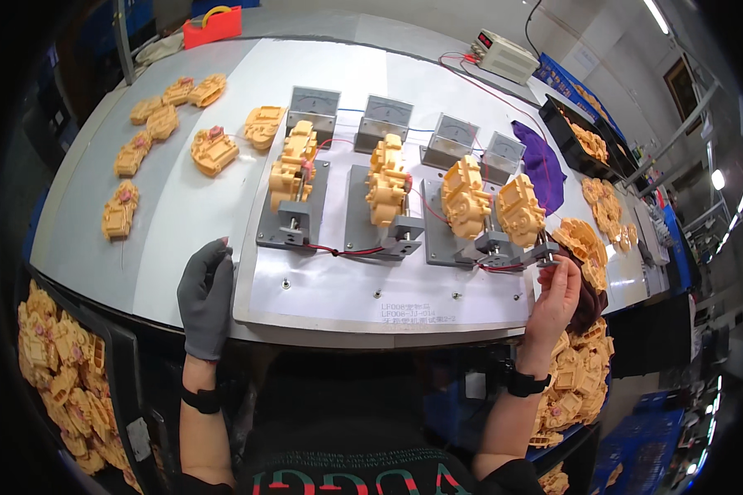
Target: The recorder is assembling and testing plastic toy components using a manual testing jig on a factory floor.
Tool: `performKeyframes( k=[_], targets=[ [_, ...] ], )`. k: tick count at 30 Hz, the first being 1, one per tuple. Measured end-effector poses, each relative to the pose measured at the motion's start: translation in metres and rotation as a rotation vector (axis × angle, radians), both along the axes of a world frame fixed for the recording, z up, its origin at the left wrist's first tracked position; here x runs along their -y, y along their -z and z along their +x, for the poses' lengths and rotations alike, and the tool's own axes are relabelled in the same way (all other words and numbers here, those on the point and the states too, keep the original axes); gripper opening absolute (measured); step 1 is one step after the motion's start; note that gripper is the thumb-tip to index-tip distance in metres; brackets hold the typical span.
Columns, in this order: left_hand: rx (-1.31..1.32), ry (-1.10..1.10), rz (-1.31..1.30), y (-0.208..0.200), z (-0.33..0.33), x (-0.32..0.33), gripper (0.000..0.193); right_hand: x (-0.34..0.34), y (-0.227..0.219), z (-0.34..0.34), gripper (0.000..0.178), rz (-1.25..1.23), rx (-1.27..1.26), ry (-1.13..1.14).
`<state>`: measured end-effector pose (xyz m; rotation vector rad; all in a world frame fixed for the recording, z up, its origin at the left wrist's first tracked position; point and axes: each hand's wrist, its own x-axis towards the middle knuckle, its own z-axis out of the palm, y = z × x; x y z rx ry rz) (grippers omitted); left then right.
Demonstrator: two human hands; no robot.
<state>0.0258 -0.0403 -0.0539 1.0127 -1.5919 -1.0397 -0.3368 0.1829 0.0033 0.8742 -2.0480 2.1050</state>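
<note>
Along a white test board, several yellow plastic gear housings stand upright in grey metal fixtures. My bare right hand is at the rightmost fixture, thumb and fingers pinched on its small metal clamp. That clamp is beside the lower end of the rightmost yellow housing. My left hand, in a grey glove with bare fingertips, rests by the board's left edge. Its fingers are drawn together and nothing shows in them. Red and black wires run between the fixtures.
Analog panel meters stand behind the fixtures. Loose yellow housings lie on the left of the table. A purple cloth and a power supply are at the right and back. Bins of housings flank me below.
</note>
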Motion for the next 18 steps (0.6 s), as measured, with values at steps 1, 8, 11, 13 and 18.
performKeyframes(
  k=[1,8,11,13,18],
  targets=[
    [-0.004,-0.01,0.009,-0.003,0.0,-0.002,0.027,0.001,0.001,-0.001,0.019,-0.118,-0.01,0.034],
    [0.095,0.03,-0.059,-0.005,-0.006,-0.001,0.027,0.01,-0.066,0.076,0.009,-0.313,-0.367,-0.289],
    [0.008,0.028,0.002,0.005,-0.002,0.003,0.029,0.026,-0.096,0.144,0.041,-0.48,-0.425,-0.686],
    [0.015,-0.013,-0.005,0.004,0.003,-0.001,0.028,0.019,-0.112,0.17,0.028,-0.45,-0.264,-0.931],
    [0.038,0.015,-0.096,0.008,-0.003,0.002,0.027,0.019,-0.138,0.18,0.027,-0.251,-0.17,-1.211]
  ],
)
